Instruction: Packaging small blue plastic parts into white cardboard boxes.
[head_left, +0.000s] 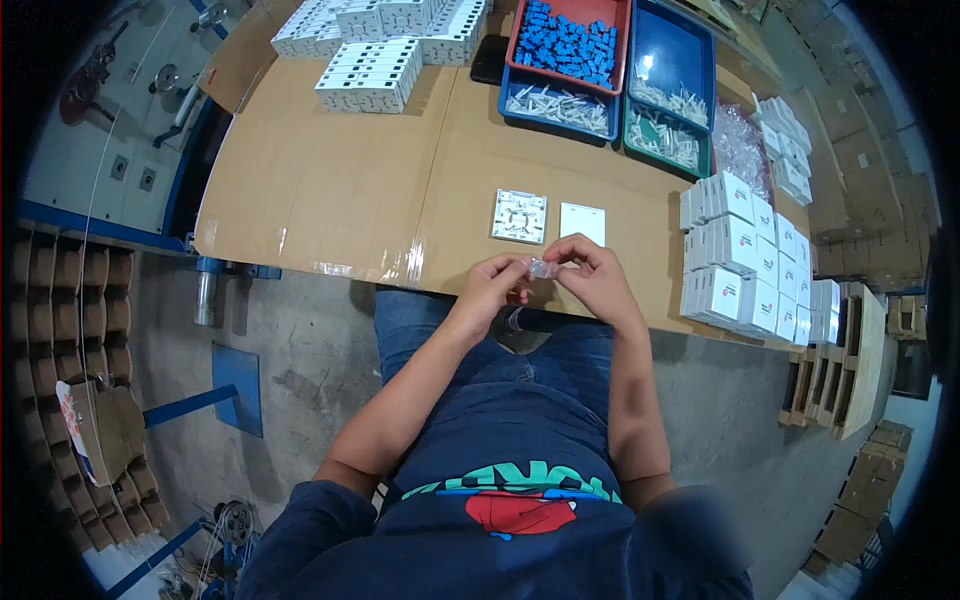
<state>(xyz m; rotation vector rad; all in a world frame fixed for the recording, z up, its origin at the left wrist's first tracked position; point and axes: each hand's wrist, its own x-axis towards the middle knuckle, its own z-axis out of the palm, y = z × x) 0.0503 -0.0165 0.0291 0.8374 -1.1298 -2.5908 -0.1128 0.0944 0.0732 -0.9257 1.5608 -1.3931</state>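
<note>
Between my two hands, at the table's near edge, is a small clear plastic bag [541, 268]. The fingertips of my left hand [492, 287] pinch its left end, and my right hand [597, 284] pinches the right end. What the bag contains is too small to make out. Just beyond my hands lies a square white plastic frame [519, 216] with a moulded, cut-out middle. To its right is a flat white square plate [583, 223], partly covered by my right fingers.
Trays hold blue plastic parts [566, 45] and pale plugs [560, 108] at the back. White frames are stacked [370, 75] at the far left. Rows of small white boxes [740, 260] stand along the right, near crumpled clear plastic [740, 145]. Cardboard [330, 190] covers the table.
</note>
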